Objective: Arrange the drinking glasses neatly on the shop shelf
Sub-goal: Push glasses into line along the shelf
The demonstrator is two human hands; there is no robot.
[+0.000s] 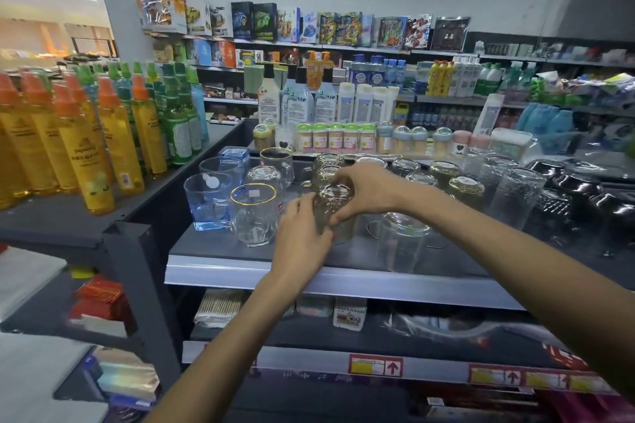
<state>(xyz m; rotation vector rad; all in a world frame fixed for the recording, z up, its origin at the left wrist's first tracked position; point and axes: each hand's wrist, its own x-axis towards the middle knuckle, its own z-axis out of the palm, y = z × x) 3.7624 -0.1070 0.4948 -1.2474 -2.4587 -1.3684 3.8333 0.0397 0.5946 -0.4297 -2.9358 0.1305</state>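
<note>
Both my hands hold one amber-tinted upturned glass (335, 197) just above the dark shelf (240, 251). My left hand (300, 233) grips its lower side; my right hand (364, 191) wraps its top from the right. Behind it stand two more amber glasses (328, 168) in a row. To the left are a gold-rimmed clear mug (254, 213), a blue mug (206, 199) and other clear mugs. To the right sit clear upturned glasses (402, 237), green-tinted ones (465, 189) and tall ribbed tumblers (515, 199).
Black glasses (580, 203) fill the shelf's right end. Small jars (343, 137) line the raised ledge behind. Yellow and green spray bottles (86, 148) crowd the adjoining shelf at left. A lower shelf (343, 323) holds packets. Price labels run along the bottom rail.
</note>
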